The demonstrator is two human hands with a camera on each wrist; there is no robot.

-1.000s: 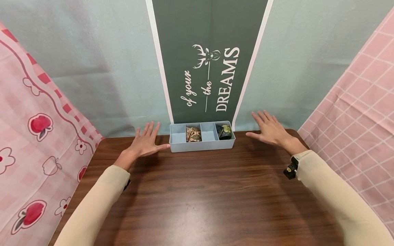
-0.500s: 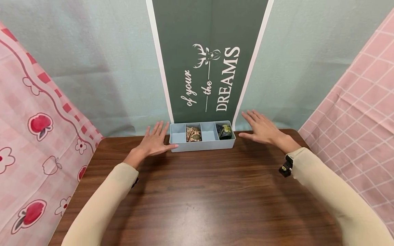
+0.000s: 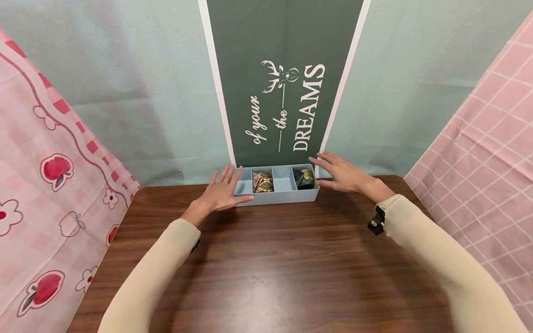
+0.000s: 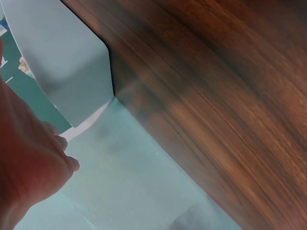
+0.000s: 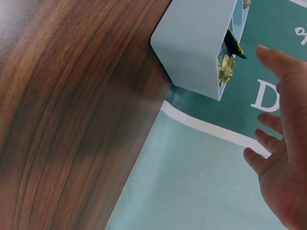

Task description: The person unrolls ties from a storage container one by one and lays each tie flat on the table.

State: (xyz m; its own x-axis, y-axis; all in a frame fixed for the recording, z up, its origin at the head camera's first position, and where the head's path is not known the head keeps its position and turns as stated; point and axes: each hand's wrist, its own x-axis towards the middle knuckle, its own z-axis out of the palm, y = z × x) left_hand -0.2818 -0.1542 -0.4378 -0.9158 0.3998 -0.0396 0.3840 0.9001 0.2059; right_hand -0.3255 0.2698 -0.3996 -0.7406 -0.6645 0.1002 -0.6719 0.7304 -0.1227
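Observation:
A pale blue box point(image 3: 283, 197) divided into several compartments stands at the back edge of the table. Its second compartment from the left holds a folded brown patterned cloth point(image 3: 263, 182); the rightmost holds a dark cloth with a yellow-green leaf print point(image 3: 306, 178). My left hand point(image 3: 220, 192), fingers spread, is over the box's left end and partly hides it. At the right end my right hand point(image 3: 343, 175) hovers with fingers extended and thumb near the corner. In the right wrist view the right hand point(image 5: 292, 129) appears apart from the box point(image 5: 196, 43). Neither hand grips anything.
A brown wood-grain table point(image 3: 266, 268) lies in front of the box. Behind it hangs a grey-green cloth with a dark printed panel point(image 3: 283, 37). Pink curtains stand at the left point(image 3: 54, 208) and right point(image 3: 479, 152).
Both hands have moved inward, the left rightward over the box's left end and the right leftward to its right end. The box and the cloths inside stay in place.

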